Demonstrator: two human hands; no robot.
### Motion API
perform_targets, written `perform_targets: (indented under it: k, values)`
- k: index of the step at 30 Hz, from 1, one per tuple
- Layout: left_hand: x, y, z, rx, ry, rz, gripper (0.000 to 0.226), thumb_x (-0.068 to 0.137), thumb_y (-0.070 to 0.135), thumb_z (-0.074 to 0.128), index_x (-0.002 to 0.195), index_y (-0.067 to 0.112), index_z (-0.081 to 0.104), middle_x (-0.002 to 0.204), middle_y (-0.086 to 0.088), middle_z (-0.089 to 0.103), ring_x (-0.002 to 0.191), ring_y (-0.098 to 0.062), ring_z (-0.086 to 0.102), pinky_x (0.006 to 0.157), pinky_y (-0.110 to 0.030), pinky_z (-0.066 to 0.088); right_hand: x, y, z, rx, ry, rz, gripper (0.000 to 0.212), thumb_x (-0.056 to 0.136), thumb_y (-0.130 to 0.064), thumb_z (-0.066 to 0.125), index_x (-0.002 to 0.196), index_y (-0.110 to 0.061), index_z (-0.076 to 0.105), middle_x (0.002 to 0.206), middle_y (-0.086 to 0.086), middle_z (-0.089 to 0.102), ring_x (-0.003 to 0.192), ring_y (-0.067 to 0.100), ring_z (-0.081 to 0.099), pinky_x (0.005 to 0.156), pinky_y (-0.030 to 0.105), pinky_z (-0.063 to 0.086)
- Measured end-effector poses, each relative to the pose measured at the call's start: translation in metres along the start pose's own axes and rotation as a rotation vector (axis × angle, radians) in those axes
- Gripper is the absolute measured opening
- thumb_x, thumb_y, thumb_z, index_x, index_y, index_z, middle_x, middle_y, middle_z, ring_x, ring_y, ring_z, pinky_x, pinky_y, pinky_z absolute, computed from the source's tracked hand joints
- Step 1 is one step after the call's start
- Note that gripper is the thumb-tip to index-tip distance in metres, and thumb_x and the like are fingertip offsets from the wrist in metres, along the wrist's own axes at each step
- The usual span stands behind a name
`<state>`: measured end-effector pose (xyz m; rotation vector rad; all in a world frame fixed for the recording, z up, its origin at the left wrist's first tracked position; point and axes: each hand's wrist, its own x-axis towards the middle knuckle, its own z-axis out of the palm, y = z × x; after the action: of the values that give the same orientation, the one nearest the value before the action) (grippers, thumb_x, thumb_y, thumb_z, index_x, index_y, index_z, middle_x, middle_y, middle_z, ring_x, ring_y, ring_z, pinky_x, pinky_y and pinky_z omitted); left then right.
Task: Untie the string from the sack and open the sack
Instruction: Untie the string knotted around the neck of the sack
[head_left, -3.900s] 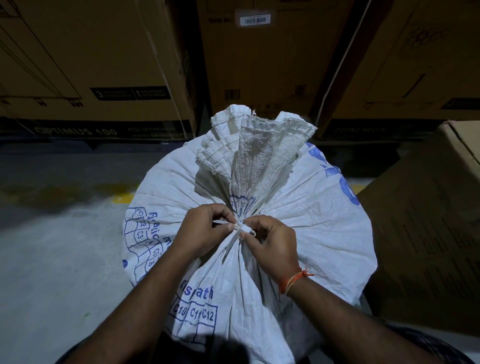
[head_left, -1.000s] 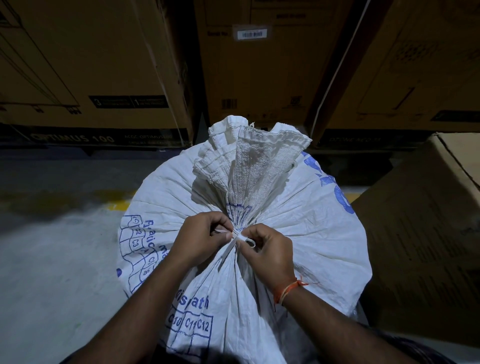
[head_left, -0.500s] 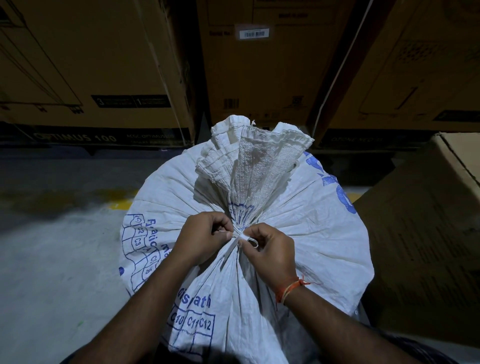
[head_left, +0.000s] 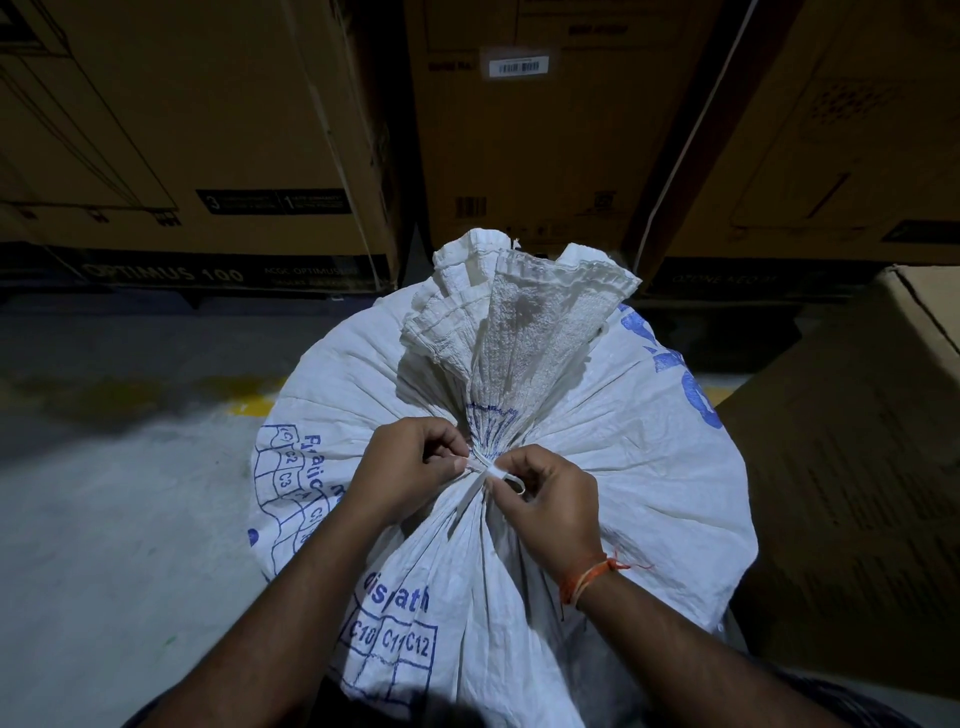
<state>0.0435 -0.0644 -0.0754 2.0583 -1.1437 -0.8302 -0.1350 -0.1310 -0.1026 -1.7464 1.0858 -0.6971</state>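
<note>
A full white woven sack (head_left: 623, 457) with blue print stands in front of me, its mouth gathered into a fanned neck that points away. A white string (head_left: 496, 474) is tied tight around that neck, with a small loop sticking out to the right. My left hand (head_left: 410, 470) pinches the string at the left side of the knot. On the other side of the knot, my right hand (head_left: 550, 506), with an orange thread at the wrist, pinches the string beside the loop. The knot is still closed and the sack is shut.
Tall brown cardboard boxes (head_left: 197, 130) stand in a row behind the sack. Another cardboard box (head_left: 857, 467) sits close on the right, touching the sack. Grey concrete floor (head_left: 104, 519) with a worn yellow line lies to the left.
Both hands stay on the knot, with only small finger shifts. The string's loop shows a little more to the right. The knot has not come loose.
</note>
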Motion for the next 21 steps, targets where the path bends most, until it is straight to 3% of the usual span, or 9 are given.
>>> perform_targets:
  k: [16, 21]
  values:
    - [-0.0013, 0.0063, 0.0054, 0.038, -0.004, 0.020, 0.007, 0.081, 0.015, 0.080, 0.080, 0.022, 0.077, 0.069, 0.006, 0.072, 0.064, -0.003, 0.063, 0.062, -0.014, 0.047, 0.0004, 0.0009, -0.0003, -0.005, 0.005, -0.009, 0.011, 0.075, -0.020, 0.083, 0.082, -0.021, 0.075, 0.073, -0.012, 0.074, 0.068, 0.005, 0.068, 0.064, 0.022, 0.055]
    - [-0.0027, 0.0057, 0.0067, 0.041, 0.000, 0.024, 0.008, 0.082, 0.016, 0.080, 0.079, 0.023, 0.076, 0.069, 0.006, 0.073, 0.066, -0.009, 0.068, 0.063, -0.016, 0.048, 0.0007, 0.0020, 0.0002, -0.010, 0.007, -0.001, 0.011, 0.075, -0.021, 0.083, 0.082, -0.021, 0.075, 0.074, -0.011, 0.074, 0.070, 0.005, 0.069, 0.066, 0.022, 0.055]
